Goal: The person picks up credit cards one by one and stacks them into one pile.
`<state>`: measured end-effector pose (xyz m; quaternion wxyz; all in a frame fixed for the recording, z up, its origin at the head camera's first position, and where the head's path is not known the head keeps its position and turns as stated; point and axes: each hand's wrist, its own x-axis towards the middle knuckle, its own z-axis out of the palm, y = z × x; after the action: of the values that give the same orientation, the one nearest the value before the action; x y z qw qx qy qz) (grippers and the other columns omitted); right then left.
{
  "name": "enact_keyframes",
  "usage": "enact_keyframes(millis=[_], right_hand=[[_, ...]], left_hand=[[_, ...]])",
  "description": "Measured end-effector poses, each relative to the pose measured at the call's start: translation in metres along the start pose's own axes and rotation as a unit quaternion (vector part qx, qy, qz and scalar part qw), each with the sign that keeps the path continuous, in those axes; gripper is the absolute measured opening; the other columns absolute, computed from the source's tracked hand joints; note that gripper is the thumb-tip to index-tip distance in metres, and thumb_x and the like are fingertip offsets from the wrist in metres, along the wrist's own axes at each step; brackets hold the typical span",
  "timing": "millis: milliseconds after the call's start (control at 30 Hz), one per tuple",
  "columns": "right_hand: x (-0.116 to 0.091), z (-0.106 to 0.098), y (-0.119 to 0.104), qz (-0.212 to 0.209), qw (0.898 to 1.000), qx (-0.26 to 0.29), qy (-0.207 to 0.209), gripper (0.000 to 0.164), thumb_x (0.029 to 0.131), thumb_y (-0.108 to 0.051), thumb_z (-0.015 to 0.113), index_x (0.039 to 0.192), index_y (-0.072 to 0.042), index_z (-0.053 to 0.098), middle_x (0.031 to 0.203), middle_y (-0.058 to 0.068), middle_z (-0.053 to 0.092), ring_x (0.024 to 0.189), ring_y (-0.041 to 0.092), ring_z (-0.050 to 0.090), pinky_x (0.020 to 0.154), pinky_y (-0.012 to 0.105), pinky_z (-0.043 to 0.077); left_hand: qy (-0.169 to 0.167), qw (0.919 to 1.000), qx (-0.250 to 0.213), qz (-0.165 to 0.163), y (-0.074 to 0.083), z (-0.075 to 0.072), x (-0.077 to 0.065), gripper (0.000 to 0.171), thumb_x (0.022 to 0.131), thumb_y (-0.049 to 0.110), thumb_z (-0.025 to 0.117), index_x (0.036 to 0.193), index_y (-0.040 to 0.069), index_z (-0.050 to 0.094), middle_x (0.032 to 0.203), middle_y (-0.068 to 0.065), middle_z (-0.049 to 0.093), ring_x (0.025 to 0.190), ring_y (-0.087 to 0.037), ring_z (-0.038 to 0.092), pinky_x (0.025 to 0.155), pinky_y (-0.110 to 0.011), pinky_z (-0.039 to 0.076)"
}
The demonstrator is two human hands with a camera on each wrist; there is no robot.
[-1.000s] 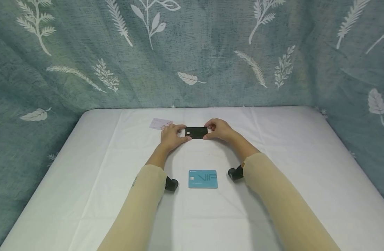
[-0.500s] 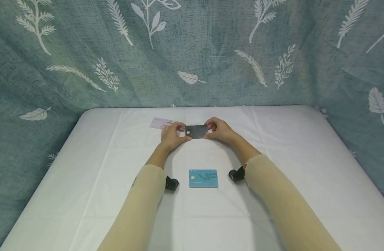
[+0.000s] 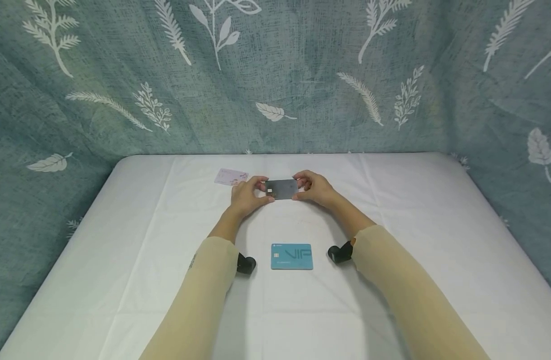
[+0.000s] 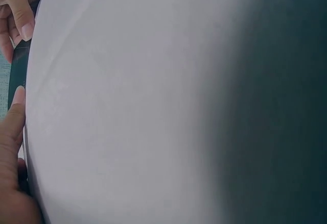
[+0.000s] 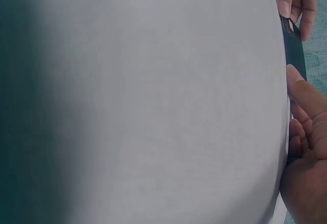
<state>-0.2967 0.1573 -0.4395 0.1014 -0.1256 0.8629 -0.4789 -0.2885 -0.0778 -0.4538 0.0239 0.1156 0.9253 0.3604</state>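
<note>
Between my two hands, in the head view, is a dark bank card point(image 3: 282, 189) with a small pale chip near its left end. My left hand point(image 3: 248, 195) pinches the card's left edge, thumb at the near corner and fingers at the far one. On the opposite edge my right hand point(image 3: 317, 188) pinches it the same way. The left wrist view shows only a sliver of the dark card point(image 4: 19, 71) between the hands at the far left. In the right wrist view the card point(image 5: 295, 50) appears at the right edge.
A blue card marked VIP point(image 3: 291, 256) lies on the white cloth point(image 3: 302, 310) between my forearms. Beyond my left hand lies a pale pink card point(image 3: 230, 176). A green leaf-patterned curtain point(image 3: 311, 100) hangs behind the table.
The dark card has tilted, its far edge rising, so its face now looks taller and greyer than the black strip seen a second ago. Both hands stay on it with little shift.
</note>
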Motion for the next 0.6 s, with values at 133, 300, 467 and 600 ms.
enact_keyframes(millis=[133, 300, 467, 600], right_hand=[[0.0000, 0.0008, 0.0028, -0.015, 1.000, -0.010, 0.002, 0.060, 0.075, -0.010, 0.080, 0.130, -0.003, 0.055, 0.099, 0.010, 0.055, 0.081, 0.019, 0.043, 0.073, 0.028, 0.039], [-0.0019, 0.0020, 0.0020, -0.006, 1.000, -0.007, 0.001, 0.069, 0.072, -0.011, 0.082, 0.133, -0.004, 0.052, 0.101, 0.010, 0.053, 0.086, 0.020, 0.041, 0.076, 0.030, 0.038], [-0.0043, 0.0027, 0.0013, 0.000, 1.000, -0.014, 0.004, 0.068, 0.070, -0.012, 0.084, 0.131, -0.004, 0.055, 0.100, 0.009, 0.054, 0.086, 0.021, 0.042, 0.077, 0.030, 0.038], [-0.0063, 0.0020, 0.0024, 0.003, 0.999, -0.034, 0.006, 0.065, 0.068, -0.016, 0.085, 0.126, -0.004, 0.058, 0.096, 0.007, 0.055, 0.084, 0.020, 0.044, 0.075, 0.029, 0.039]], left_hand=[[-0.002, 1.0000, -0.003, 0.003, -0.0002, -0.0006, -0.0007, 0.066, 0.075, 0.039, 0.079, 0.133, 0.023, 0.052, 0.104, 0.006, 0.063, 0.098, -0.019, 0.048, 0.101, -0.040, 0.024], [-0.006, 1.0000, -0.006, 0.000, -0.0005, -0.0008, -0.0012, 0.073, 0.071, 0.039, 0.082, 0.135, 0.022, 0.052, 0.102, 0.006, 0.063, 0.097, -0.019, 0.047, 0.100, -0.039, 0.025], [-0.008, 1.0000, -0.001, -0.003, -0.0012, -0.0007, -0.0022, 0.072, 0.070, 0.043, 0.081, 0.134, 0.022, 0.054, 0.101, 0.004, 0.062, 0.096, -0.020, 0.045, 0.098, -0.039, 0.027], [-0.008, 1.0000, 0.000, 0.001, -0.0032, 0.0005, -0.0030, 0.069, 0.069, 0.045, 0.081, 0.129, 0.021, 0.058, 0.098, 0.003, 0.062, 0.092, -0.020, 0.043, 0.095, -0.038, 0.027]])
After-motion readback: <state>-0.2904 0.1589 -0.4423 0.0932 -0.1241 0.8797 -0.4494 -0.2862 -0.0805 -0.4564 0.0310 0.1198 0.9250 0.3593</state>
